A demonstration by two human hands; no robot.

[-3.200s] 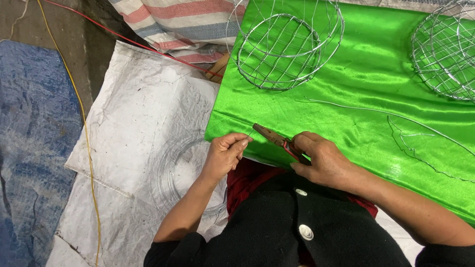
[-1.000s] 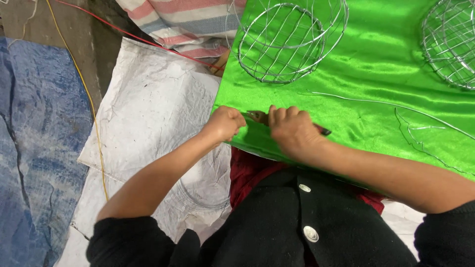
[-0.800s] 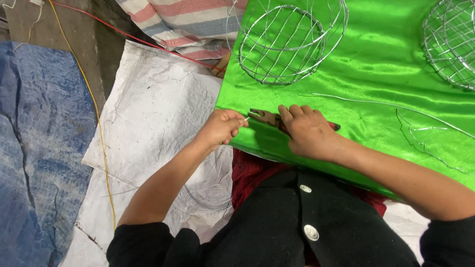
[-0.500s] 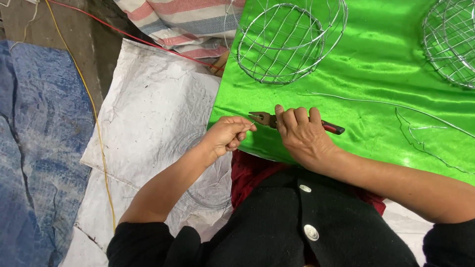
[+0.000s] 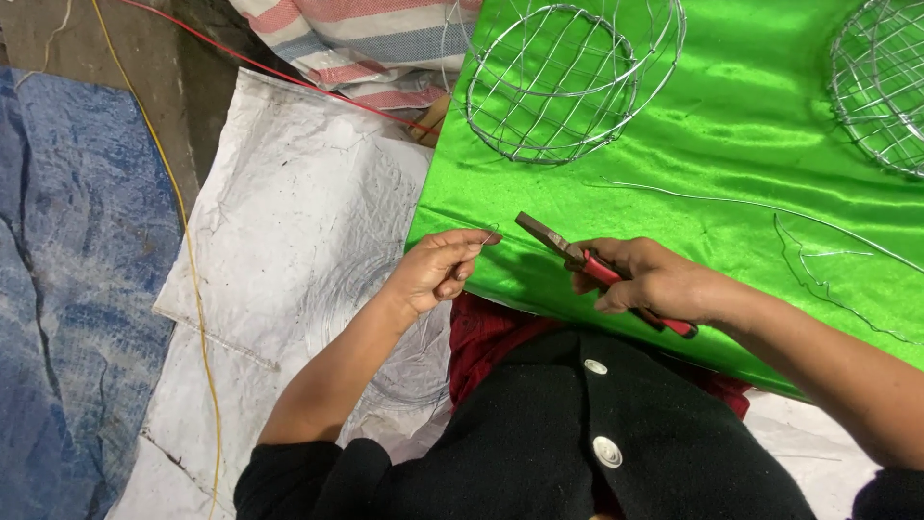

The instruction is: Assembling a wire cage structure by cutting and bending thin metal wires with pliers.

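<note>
A bright green satin cloth [image 5: 731, 144] covers the work surface, glossy and lightly creased, its near edge lying over the person's lap. On the floor to the left lie a white woven sheet [image 5: 289, 250], a blue tarp [image 5: 67, 289], and thin yellow [image 5: 188, 260] and red [image 5: 279, 72] cords; a striped cloth [image 5: 356, 39] sits at the top. Two round wire baskets rest on the green cloth, one [image 5: 568, 82] in the middle and one [image 5: 881, 82] at the right edge, with loose wire [image 5: 770, 207] trailing between them. The pliers [image 5: 587, 265] have dark metal jaws and red handles; they lie just above the cloth near its front edge, jaws pointing up and left. The right hand [image 5: 654, 284] grips them around the handles. The left hand [image 5: 438, 270] pinches a short bit of thin wire [image 5: 489, 231] between thumb and fingertips at the cloth's edge. Half a second earlier the hands were close together, the right flat over the pliers; now they are apart, with the pliers' jaws lifted clear.
</note>
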